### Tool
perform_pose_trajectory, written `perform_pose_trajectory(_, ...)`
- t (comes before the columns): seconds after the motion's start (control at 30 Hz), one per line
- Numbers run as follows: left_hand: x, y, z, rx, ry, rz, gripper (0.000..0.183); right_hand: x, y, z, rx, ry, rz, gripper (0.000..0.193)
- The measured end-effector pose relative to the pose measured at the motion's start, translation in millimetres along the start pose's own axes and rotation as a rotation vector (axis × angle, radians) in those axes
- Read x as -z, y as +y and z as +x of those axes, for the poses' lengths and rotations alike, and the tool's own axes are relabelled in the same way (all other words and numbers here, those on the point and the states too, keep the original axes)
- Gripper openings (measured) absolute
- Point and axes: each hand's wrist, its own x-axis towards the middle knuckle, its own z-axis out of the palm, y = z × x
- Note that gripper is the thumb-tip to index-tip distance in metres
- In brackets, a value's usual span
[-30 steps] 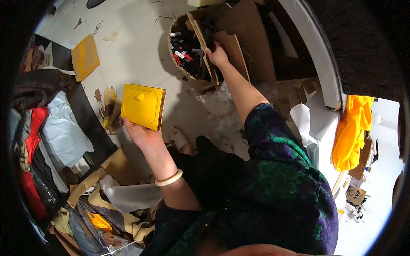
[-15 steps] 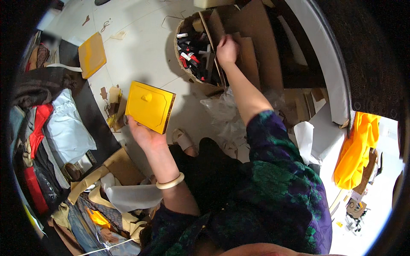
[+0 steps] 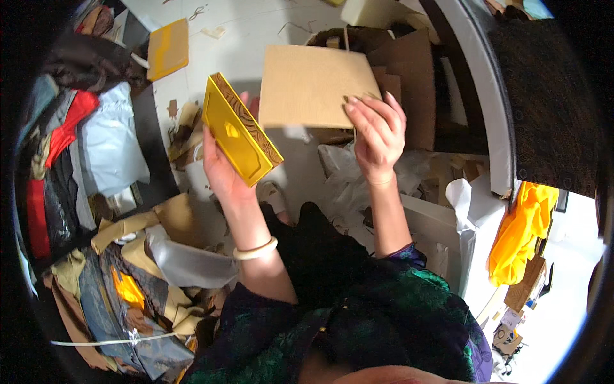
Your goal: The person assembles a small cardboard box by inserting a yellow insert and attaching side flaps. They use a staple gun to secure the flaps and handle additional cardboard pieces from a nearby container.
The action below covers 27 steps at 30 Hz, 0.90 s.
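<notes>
Our right hand (image 3: 378,136) is now nearer us, pinching cardboard (image 3: 313,86) by corner, maybe to keep it flat. Left hand (image 3: 225,173) grips yellow box (image 3: 238,136), now tipped, likely so it won't drop. Hands apart; box left of cardboard.

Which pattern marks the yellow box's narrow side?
Dark brown swirling lines cover the narrow side; head view.

A cluttered storage or packing room, judging by 1 flat, tan, yellow-taped parcel (image 3: 168,52), 1 pale-blue plastic bag (image 3: 114,144), crumpled clear plastic wrap (image 3: 400,171) and large brown cardboard sheeting (image 3: 417,102).
</notes>
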Motion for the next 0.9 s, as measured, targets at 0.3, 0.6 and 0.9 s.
perform_pose_trajectory(0.3,20.4,16.0,2.0,0.068,0.125,0.250,0.041,30.3,-20.7,-33.5,0.167,-0.252,0.124,0.037)
perform_pose_trajectory(0.6,-0.9,-8.2,2.6,0.028,0.335,0.498,0.049,18.1,-40.7,-42.4,-1.177,-0.222,1.170,0.048)
perform_pose_trajectory(0.9,2.4,-25.9,9.4,-0.185,0.368,1.123,0.045,11.3,-45.9,-48.9,-1.244,-0.147,1.306,0.047)
